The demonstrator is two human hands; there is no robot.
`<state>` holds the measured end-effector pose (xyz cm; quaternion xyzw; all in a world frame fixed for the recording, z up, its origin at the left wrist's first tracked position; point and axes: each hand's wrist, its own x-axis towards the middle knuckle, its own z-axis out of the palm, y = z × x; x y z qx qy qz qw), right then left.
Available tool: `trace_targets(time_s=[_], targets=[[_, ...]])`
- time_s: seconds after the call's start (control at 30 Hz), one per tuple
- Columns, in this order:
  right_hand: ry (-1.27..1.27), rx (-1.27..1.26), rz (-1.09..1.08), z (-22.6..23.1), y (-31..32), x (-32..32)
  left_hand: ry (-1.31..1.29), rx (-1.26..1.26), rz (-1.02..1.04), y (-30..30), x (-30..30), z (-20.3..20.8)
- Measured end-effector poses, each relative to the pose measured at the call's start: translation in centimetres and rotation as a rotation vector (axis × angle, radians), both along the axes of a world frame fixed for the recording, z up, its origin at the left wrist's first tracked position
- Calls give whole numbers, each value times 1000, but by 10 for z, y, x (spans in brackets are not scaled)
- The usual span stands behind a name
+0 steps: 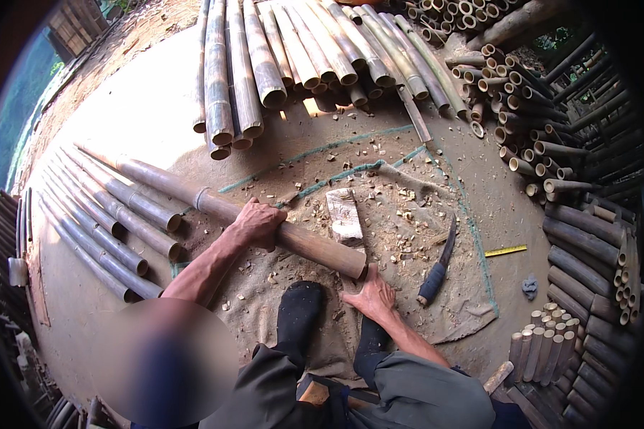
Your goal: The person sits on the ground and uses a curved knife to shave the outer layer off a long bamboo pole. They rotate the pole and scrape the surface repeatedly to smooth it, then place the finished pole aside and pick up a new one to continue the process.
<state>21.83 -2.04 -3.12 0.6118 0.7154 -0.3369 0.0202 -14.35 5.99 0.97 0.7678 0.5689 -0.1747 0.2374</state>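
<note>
A long brown bamboo pole [318, 248] slants across in front of me from the far left, its near end above the cloth between my feet. My left hand [257, 223] is closed round it from above, partway along. My right hand [372, 294] is at the near end, thumb spread to the left and a forefinger reaching up to the rim; its other fingers are partly hidden. Just beyond the pole a pale chopped wood block [344, 215] rests on the cloth. To the right lies a curved knife [440, 259] with a dark wrapped handle, touched by neither hand.
Wood chips litter the brown cloth [436, 314]. Bamboo poles [132, 199] lie left, more poles [265, 86] at the back. Cut bamboo is stacked right [587, 236]. A yellow ruler [506, 250], a grey rag [529, 287] and bundled short sticks [542, 354] are on the right.
</note>
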Motion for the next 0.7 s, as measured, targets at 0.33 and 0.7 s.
trace_targets(time_s=[0.33, 0.7], targets=[[158, -86, -213, 2, -44, 13, -130, 794, 99, -38, 50, -20], [-247, 253, -557, -14, 15, 153, -108, 276, -12, -14, 52, -7]])
